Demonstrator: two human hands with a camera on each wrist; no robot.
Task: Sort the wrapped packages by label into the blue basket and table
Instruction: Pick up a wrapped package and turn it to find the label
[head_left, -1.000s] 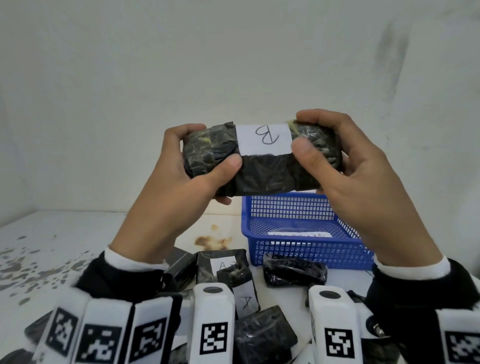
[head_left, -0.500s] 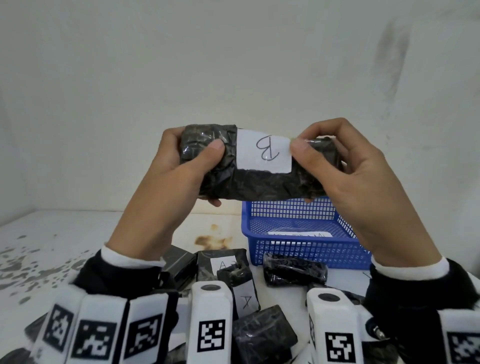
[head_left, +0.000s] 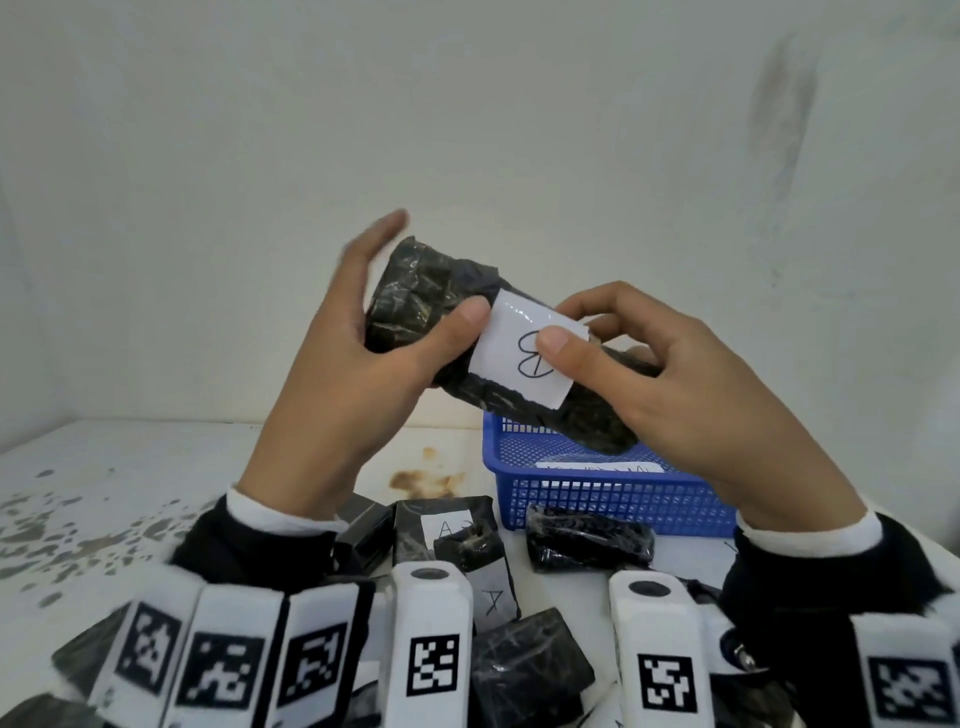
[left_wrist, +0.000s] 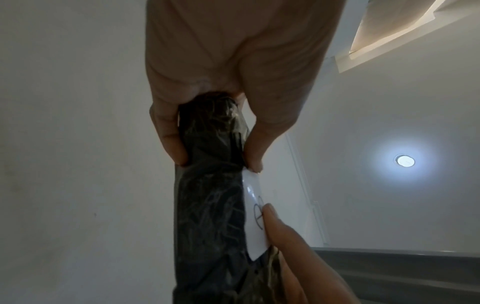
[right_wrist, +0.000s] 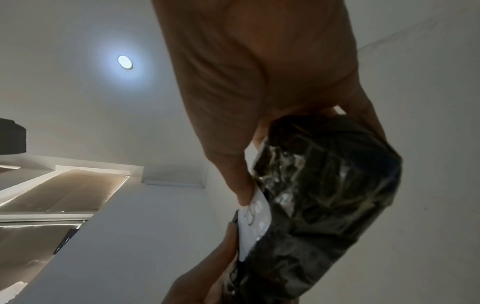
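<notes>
A black-wrapped package (head_left: 415, 301) with a white label (head_left: 519, 364) marked "B" is held in the air by both hands, left end tilted up. My left hand (head_left: 400, 306) pinches its upper left end, thumb on the front and fingers behind. My right hand (head_left: 587, 338) grips the lower right end, its thumb pressed on the label. The package's lower end hangs just above the blue basket (head_left: 597, 499). The left wrist view shows the package (left_wrist: 207, 216) squeezed between thumb and fingers (left_wrist: 168, 144). In the right wrist view the package (right_wrist: 324, 195) fills the hand.
The basket stands on the white table (head_left: 130, 478) at the right and holds a white slip (head_left: 597, 467). Several black packages lie in front, one marked "A" (head_left: 447, 525), another unlabelled side up (head_left: 587, 540). A brown stain (head_left: 421, 478) marks the table. A wall stands close behind.
The package went from level to tilted: its left end rose, its right end dropped toward the basket. My right thumb slid onto the label and the left fingers loosened behind.
</notes>
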